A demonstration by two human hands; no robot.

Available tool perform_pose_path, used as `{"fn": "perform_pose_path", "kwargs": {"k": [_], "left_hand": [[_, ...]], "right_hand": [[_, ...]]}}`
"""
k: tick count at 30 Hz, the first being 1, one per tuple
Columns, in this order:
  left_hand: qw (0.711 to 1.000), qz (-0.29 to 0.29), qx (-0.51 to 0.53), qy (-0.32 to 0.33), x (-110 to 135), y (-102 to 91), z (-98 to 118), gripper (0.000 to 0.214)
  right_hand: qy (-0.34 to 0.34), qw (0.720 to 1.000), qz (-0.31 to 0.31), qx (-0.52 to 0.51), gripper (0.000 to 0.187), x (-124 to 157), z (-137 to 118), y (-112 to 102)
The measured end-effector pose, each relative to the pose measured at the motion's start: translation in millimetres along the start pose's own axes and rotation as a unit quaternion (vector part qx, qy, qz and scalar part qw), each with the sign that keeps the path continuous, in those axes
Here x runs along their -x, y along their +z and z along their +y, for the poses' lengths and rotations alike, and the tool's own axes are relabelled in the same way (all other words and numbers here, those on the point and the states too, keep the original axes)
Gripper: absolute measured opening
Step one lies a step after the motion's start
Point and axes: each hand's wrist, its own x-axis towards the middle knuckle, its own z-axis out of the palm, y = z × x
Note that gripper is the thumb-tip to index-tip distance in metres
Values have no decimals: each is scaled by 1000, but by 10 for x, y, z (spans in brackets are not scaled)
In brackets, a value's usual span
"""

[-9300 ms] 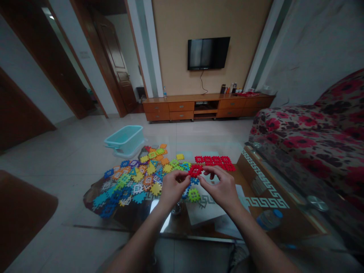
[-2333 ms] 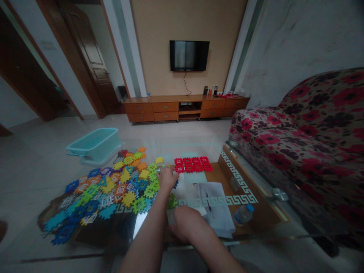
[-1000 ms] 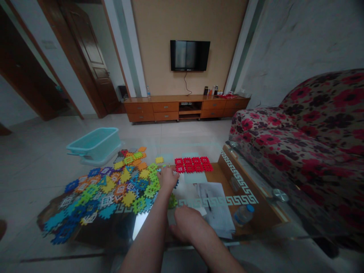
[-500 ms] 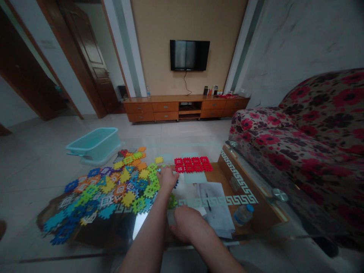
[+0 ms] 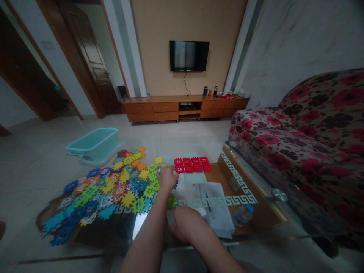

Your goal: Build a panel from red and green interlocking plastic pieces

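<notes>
Plastic tiles (image 5: 113, 193) are heaped on a glass table (image 5: 237, 189), with a red tile grid (image 5: 191, 164) laid beyond.
Fingers of the left hand (image 5: 167, 179) are curled at the heap's edge, and the right hand (image 5: 185, 224) is kept beside a green tile (image 5: 172, 201); any grasp cannot be told.

Two bare forearms: left forearm (image 5: 149, 233), right forearm (image 5: 206, 246). Skin shows along both as far as the frame reaches, with no cloth at either wrist. Each is long and tapers evenly to the wrist. Left hand (image 5: 167, 179): small in view, the fingers' detail lost in dim light. Right hand (image 5: 185, 223): broad, rounded back, knuckles soft and indistinct. Nails and fine skin marks too blurred to tell on either hand.
</notes>
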Motion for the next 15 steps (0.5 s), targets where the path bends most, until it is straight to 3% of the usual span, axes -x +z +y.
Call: {"fn": "perform_pose_path", "kwargs": {"k": [15], "left_hand": [[1000, 2, -3, 1, 24, -66, 25, 29]], "right_hand": [[-7, 1000, 12, -12, 36, -8, 20, 25]]}}
